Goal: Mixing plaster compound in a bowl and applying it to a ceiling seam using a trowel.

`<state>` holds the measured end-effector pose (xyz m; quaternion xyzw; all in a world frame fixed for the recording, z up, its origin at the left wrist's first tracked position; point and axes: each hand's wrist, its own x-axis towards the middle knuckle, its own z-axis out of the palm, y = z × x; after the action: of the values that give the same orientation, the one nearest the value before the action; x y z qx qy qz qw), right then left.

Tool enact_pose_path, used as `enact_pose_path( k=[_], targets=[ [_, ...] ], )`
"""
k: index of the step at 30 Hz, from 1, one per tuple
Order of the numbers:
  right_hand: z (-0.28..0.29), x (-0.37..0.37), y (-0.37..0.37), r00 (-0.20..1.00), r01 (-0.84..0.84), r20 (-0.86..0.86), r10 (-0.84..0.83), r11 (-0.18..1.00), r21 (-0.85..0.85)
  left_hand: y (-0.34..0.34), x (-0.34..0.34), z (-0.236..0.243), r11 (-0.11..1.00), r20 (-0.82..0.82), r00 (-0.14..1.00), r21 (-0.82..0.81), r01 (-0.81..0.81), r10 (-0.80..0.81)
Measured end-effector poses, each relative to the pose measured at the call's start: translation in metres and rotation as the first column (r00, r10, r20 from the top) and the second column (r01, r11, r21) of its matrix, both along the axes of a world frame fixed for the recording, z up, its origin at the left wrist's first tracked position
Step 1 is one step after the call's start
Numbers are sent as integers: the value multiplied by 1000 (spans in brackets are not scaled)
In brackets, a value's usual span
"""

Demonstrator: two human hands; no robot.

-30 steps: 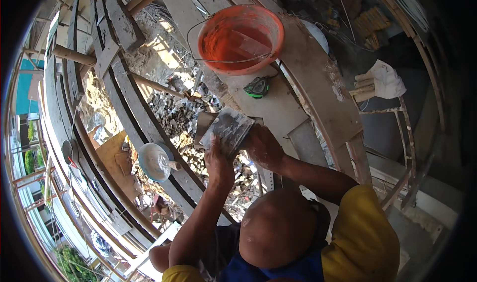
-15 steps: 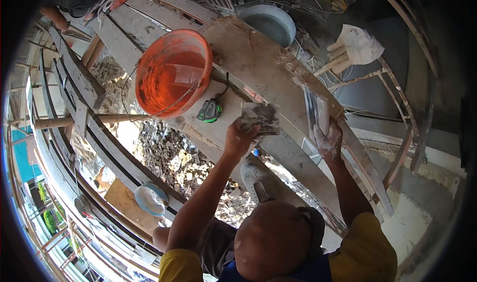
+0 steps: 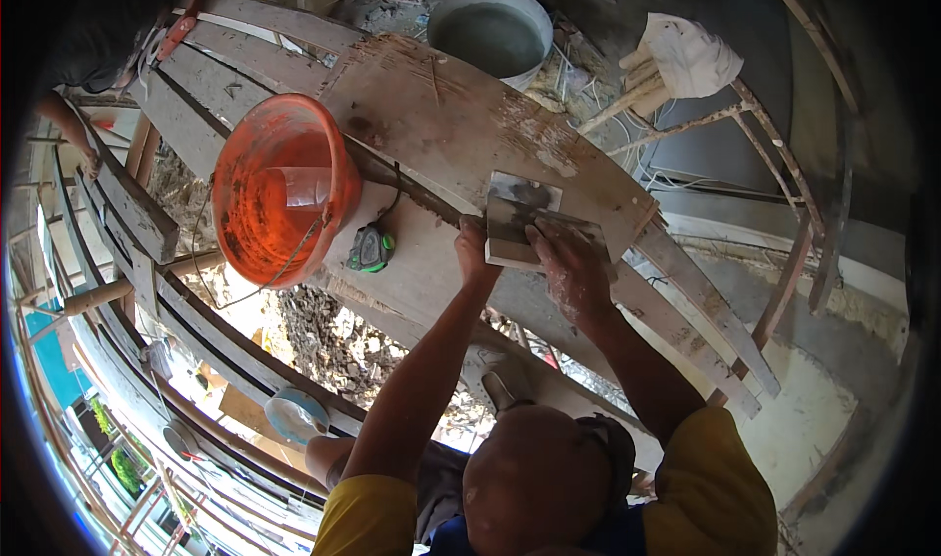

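Note:
My left hand (image 3: 474,247) is closed on the near left edge of a small rectangular plate (image 3: 529,193), pale with a dark smear. Against this plate lies a grey rectangular trowel (image 3: 581,231) with a pale edge, which my right hand (image 3: 570,272) grips from the right. Its fingers are whitened with dust or plaster. Where plate and trowel meet, I cannot make out which parts touch. Both are held above the plank platform. To the left of my hands, a black and green tape measure (image 3: 371,248) lies on a plank.
An orange bucket (image 3: 338,179) with a wire handle stands left. A round tub of greyish water (image 3: 490,37) is at the back. White cloth (image 3: 686,56) hangs on a wooden post. A pale blue bowl (image 3: 296,416) sits lower left. Another person's hand (image 3: 90,164) rests on boards far left.
My right hand has come left with the trowel and brought it against the plate in my left hand. The view has shifted, and the other person's arm shows further down along the boards.

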<state>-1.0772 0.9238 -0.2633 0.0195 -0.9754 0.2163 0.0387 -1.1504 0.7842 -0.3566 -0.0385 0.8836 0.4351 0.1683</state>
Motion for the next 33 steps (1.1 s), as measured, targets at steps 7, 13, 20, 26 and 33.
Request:
enact_pose_path(
  k=[7,13,20,26,33],
  targets=[
    [-24,-29,-11,998,-4,57,-4,990,143,-1,-4,-16,956,39,999,292,-35,24],
    [-24,-14,-23,993,26,105,-44,985,170,-4,-6,-20,976,72,996,209,-63,49],
    [-34,-54,-4,986,101,114,-124,976,191,12,-9,27,940,227,971,308,-149,79],
    [-23,-18,-21,995,2,97,-23,977,211,-3,-5,-5,987,127,992,159,5,-25],
    [-23,-23,-27,993,73,84,-85,988,139,-6,-4,-26,935,73,992,334,-119,100]
  ],
)
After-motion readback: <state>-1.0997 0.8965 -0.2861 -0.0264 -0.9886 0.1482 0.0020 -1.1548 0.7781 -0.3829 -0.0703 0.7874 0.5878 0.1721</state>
